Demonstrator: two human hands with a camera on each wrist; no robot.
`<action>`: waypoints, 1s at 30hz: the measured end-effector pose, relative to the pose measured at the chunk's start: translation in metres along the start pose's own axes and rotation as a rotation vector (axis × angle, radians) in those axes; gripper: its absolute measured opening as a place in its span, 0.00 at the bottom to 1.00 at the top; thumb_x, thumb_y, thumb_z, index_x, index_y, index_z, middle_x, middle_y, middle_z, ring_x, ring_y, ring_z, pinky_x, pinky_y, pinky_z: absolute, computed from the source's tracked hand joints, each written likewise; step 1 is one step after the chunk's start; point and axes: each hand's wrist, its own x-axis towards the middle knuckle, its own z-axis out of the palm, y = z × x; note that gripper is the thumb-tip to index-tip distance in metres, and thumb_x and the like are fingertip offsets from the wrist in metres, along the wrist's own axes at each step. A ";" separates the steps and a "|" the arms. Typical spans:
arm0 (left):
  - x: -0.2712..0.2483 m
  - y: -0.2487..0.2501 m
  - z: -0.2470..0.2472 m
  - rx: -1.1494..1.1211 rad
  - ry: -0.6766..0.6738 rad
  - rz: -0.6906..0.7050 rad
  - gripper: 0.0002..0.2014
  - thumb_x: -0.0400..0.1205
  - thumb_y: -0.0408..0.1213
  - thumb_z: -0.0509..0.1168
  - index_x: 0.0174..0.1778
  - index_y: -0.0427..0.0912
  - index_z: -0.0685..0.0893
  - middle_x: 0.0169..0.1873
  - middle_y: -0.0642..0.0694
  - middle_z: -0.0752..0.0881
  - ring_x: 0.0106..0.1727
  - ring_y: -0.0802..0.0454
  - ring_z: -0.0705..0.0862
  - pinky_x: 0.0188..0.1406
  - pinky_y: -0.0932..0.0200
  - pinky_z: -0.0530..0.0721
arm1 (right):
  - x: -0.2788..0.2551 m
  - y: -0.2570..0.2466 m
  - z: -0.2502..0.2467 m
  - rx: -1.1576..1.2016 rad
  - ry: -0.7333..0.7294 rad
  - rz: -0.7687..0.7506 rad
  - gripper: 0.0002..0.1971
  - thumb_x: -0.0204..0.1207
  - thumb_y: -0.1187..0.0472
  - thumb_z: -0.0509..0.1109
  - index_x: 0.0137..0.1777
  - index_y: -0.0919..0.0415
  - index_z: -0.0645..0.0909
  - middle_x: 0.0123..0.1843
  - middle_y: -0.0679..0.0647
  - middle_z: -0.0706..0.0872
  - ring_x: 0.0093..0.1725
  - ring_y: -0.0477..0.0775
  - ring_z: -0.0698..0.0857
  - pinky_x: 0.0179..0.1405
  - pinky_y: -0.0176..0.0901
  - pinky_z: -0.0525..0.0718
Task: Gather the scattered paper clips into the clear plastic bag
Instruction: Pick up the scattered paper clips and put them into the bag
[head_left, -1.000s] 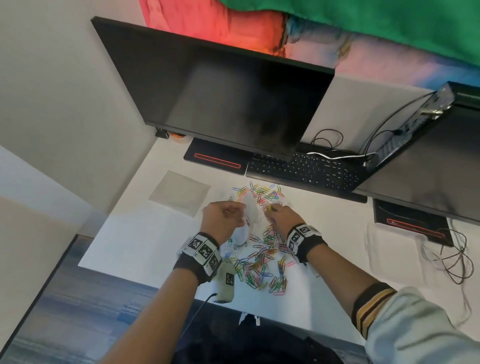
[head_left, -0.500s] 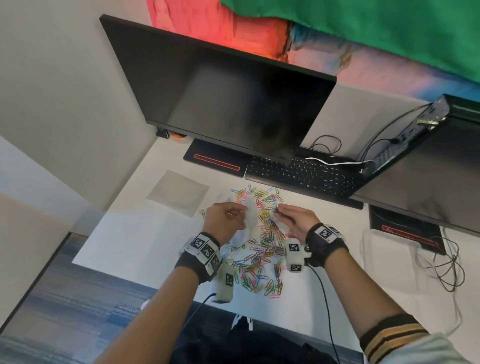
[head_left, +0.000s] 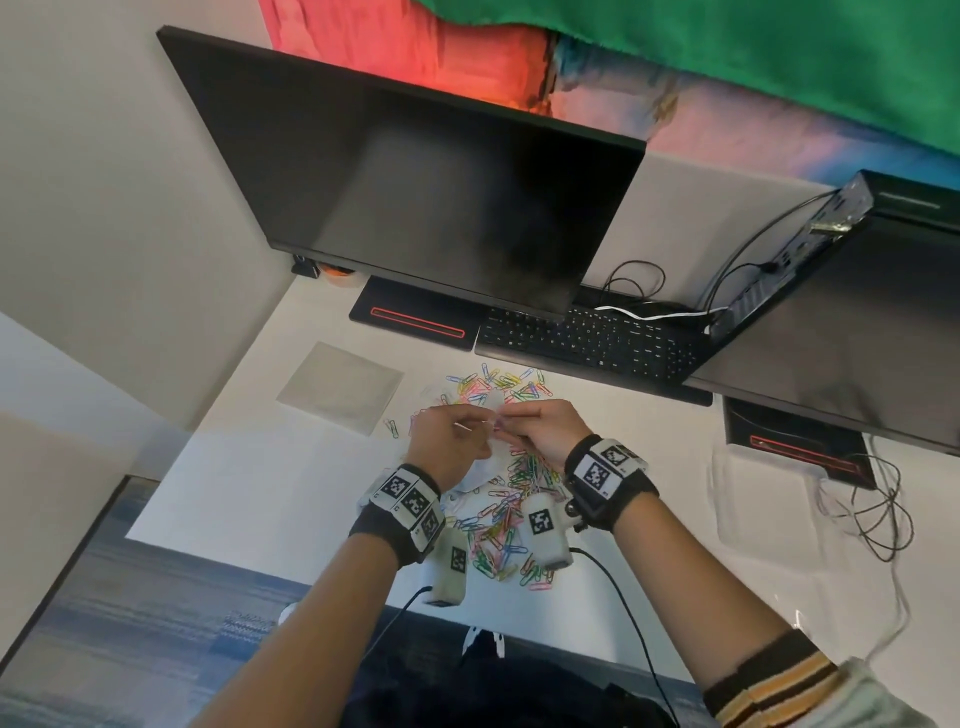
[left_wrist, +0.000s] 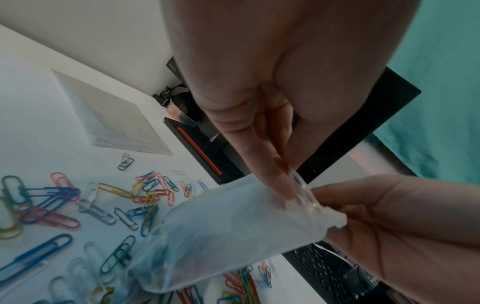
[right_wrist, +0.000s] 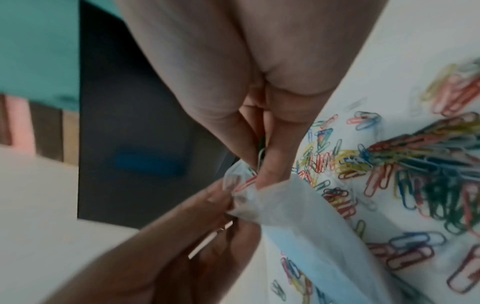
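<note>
Colourful paper clips (head_left: 506, 512) lie scattered over the white desk (head_left: 270, 467), also seen under the hands in the wrist views (left_wrist: 52, 197) (right_wrist: 428, 164). A clear plastic bag (head_left: 480, 473) hangs between my hands above the pile, with a few clips at its bottom (left_wrist: 155, 271). My left hand (head_left: 478, 423) pinches the bag's mouth (left_wrist: 301, 191). My right hand (head_left: 509, 422) pinches a few paper clips (right_wrist: 259, 158) right at the bag's opening (right_wrist: 241, 191), touching the left hand's fingers.
A flat grey square sheet (head_left: 343, 387) lies to the left of the pile. A black keyboard (head_left: 597, 338) and a dark monitor (head_left: 415, 182) stand behind it. A second monitor (head_left: 831, 338) and loose cables (head_left: 872, 509) are at the right.
My right hand has come left from the pile to the bag's mouth with clips pinched in it. Both hands have risen a little over the desk.
</note>
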 end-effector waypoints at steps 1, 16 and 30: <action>0.000 0.000 0.001 0.010 -0.005 0.007 0.05 0.81 0.31 0.70 0.47 0.44 0.91 0.34 0.39 0.91 0.37 0.41 0.92 0.47 0.51 0.92 | 0.001 0.000 0.003 -0.120 0.029 -0.035 0.08 0.69 0.70 0.78 0.46 0.59 0.89 0.51 0.63 0.91 0.49 0.59 0.91 0.55 0.51 0.89; -0.001 0.001 -0.003 0.016 -0.014 0.024 0.07 0.81 0.28 0.68 0.49 0.41 0.91 0.36 0.42 0.90 0.41 0.37 0.92 0.45 0.54 0.92 | -0.003 -0.010 0.017 -0.808 0.073 -0.336 0.06 0.72 0.65 0.74 0.35 0.61 0.91 0.27 0.54 0.85 0.27 0.49 0.80 0.31 0.37 0.80; 0.010 -0.010 -0.018 -0.032 0.032 -0.002 0.11 0.81 0.28 0.65 0.48 0.45 0.92 0.37 0.43 0.92 0.35 0.44 0.93 0.44 0.55 0.92 | -0.003 0.054 -0.099 -0.984 0.140 0.183 0.45 0.59 0.49 0.85 0.77 0.50 0.69 0.70 0.58 0.76 0.67 0.59 0.79 0.65 0.51 0.81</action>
